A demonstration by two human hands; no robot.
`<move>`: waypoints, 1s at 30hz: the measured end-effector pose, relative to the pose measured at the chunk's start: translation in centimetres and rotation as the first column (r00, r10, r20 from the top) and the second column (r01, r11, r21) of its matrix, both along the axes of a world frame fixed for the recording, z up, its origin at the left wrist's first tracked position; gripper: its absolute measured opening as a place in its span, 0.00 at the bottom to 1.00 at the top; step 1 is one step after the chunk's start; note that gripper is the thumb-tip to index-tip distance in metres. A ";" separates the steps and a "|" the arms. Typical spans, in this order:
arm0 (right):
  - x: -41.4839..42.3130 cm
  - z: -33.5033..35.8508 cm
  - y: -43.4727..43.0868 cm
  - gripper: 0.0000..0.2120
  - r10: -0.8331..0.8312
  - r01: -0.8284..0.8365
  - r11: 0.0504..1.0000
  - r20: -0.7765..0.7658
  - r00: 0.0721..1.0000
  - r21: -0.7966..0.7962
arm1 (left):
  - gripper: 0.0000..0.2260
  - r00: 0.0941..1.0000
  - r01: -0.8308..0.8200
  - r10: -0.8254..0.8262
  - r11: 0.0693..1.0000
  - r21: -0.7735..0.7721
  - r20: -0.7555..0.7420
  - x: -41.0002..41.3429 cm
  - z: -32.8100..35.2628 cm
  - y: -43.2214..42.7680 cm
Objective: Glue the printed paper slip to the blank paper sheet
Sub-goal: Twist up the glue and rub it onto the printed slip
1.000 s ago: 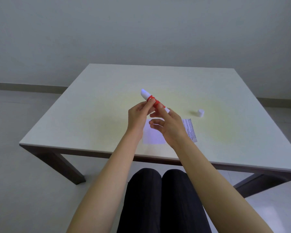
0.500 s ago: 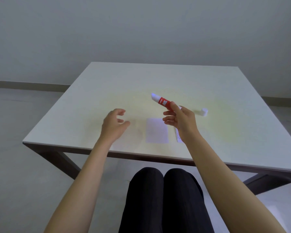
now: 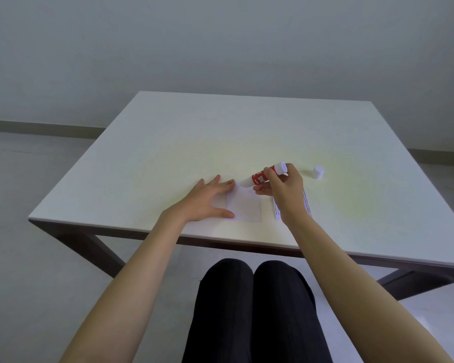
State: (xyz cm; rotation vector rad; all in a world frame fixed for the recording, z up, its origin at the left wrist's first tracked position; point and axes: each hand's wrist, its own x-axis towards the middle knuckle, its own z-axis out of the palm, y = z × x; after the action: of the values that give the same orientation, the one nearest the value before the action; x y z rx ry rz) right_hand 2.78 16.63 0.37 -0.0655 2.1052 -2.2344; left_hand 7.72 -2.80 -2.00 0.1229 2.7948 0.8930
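Note:
A blank white paper sheet lies near the front edge of the white table. My left hand rests flat with spread fingers on the sheet's left edge. My right hand grips a red and white glue stick, tilted so that its uncapped tip touches the sheet's far corner. The printed paper slip lies to the right of the sheet, mostly hidden under my right wrist.
The glue stick's white cap stands on the table to the right of my right hand. My knees in dark trousers are below the table's front edge. A wall lies beyond the table's far edge.
My left hand let go of the glue stick, swung left, then came down flat on the sheet. My right hand flipped the stick over and lowered its tip to the sheet.

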 end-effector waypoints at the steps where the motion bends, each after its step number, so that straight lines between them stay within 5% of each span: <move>1: -0.1 -0.2 -0.2 0.04 0.005 -0.005 0.999 -0.018 1.000 0.034 | 0.41 1.000 -0.018 0.018 1.000 0.024 0.005 0.0 0.0 0.0; 7: -0.4 0.1 -1.3 0.05 0.052 0.003 0.957 -0.183 0.982 0.290 | 0.54 0.996 -0.081 0.074 0.986 0.143 0.050 -0.3 0.5 0.3; 14: 0.1 -0.9 -1.9 0.05 0.143 -0.034 0.887 -0.204 0.968 0.460 | 0.52 0.994 -0.090 0.083 0.990 0.113 0.065 0.2 -0.1 0.3; 25: 2.4 -1.7 -0.7 0.04 0.220 -0.137 0.919 -0.192 0.956 0.369 | 0.40 0.991 -0.087 0.083 0.995 0.041 0.102 0.6 0.2 -0.1; 30: 0.3 -1.0 -0.4 0.05 0.131 -0.064 0.944 -0.188 0.973 0.324 | 0.39 0.999 -0.011 0.011 1.000 0.003 0.036 0.3 -0.4 -0.4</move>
State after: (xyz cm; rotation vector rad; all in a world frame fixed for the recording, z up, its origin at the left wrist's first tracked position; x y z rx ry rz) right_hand 3.04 16.21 -0.58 -0.3919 2.4795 -1.8793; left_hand 8.05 -3.17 -2.41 0.0908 2.7631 0.8939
